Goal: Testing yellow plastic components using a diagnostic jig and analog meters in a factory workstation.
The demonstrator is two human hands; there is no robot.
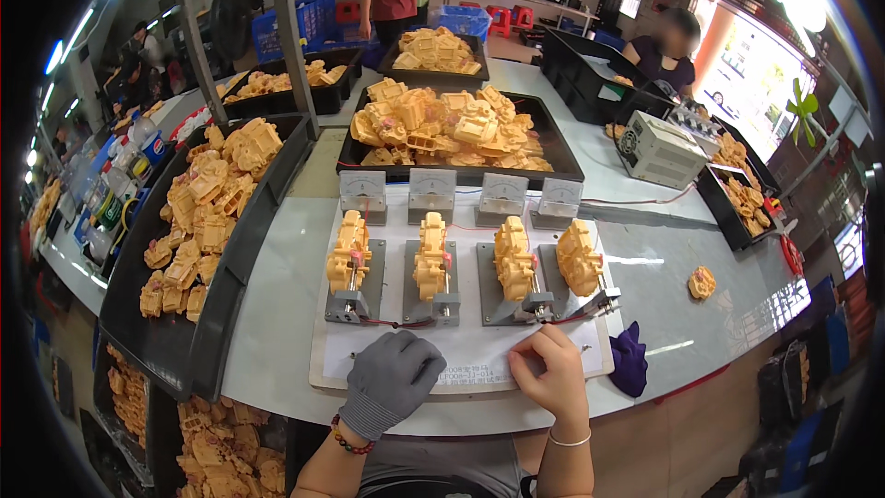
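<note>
Four yellow plastic housings upright on grey fixtures, side by side on white board.

The left hand wears a grey knitted work glove that covers it whole, fingers included, and ends in a ribbed cuff at the wrist. Just below that cuff sits a bracelet of small round beads, dark red mixed with a few lighter and greenish ones. The right hand is ungloved. A thin, pale, plain bangle circles its wrist. Both forearms are bare, with no sleeves showing. Between them a grey garment covers the torso.
</note>
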